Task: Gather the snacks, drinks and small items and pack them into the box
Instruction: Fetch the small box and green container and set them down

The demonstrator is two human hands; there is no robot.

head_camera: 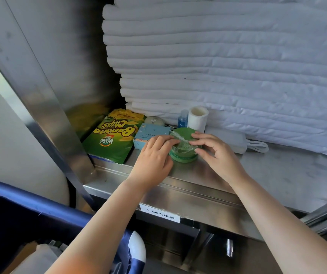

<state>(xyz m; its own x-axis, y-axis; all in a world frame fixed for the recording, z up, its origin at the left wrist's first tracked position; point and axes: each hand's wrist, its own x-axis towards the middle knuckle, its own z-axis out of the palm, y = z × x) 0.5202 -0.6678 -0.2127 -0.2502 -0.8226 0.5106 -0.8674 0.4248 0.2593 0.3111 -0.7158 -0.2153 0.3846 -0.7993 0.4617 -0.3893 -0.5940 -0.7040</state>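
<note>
The flat green foil bag of banana chips (112, 138) lies at the far left of the steel shelf (188, 175), against the cabinet wall, so I judge it can wait. Just right of it sits a pale blue cardboard packet (151, 134). My left hand (153, 157) rests beside that packet with its fingertips curled onto the round green tub with the clear plastic lid (183, 149), steadying it. My right hand (217, 151) pinches the tub's other side, thumb and fingers closed on the rim, so both hands share the hold. Behind it stand a small blue bottle (182, 119) and a white paper roll (198, 116), below stacked white linen (237, 56). The packing box is out of view.
</note>
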